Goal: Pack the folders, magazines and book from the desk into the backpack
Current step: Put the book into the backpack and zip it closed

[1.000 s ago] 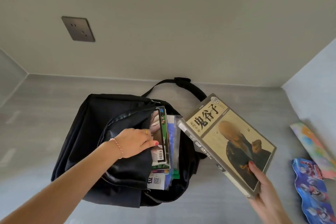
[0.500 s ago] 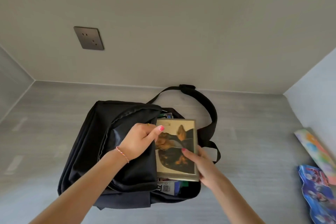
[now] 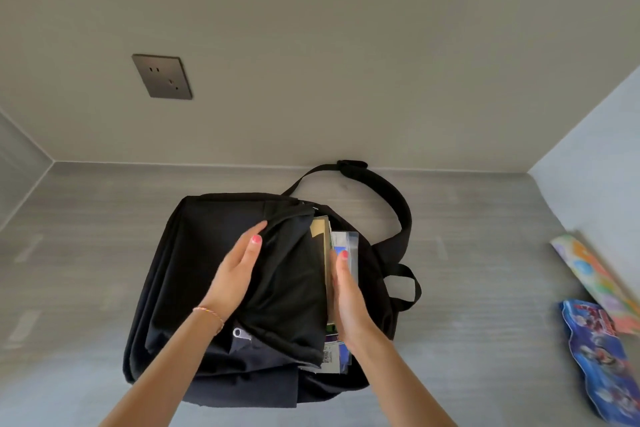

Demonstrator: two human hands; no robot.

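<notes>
A black backpack lies on the grey desk, its opening facing right. The tan book now stands almost wholly inside the opening, only its top edge showing. Behind it are a clear folder and magazines whose lower corners stick out. My left hand lies flat on the bag's front flap, fingers by the zip edge. My right hand presses flat against the side of the book and papers, fingers straight. Whether it grips the book is unclear.
The bag's shoulder strap loops behind toward the wall. Two colourful packets lie at the right: a blue one and a pastel one. A wall socket is above left. Side walls close the desk left and right.
The book went from my right hand at the right of the bag, over the opening, down into the bag. My left hand shifted from the opening's edge onto the flap.
</notes>
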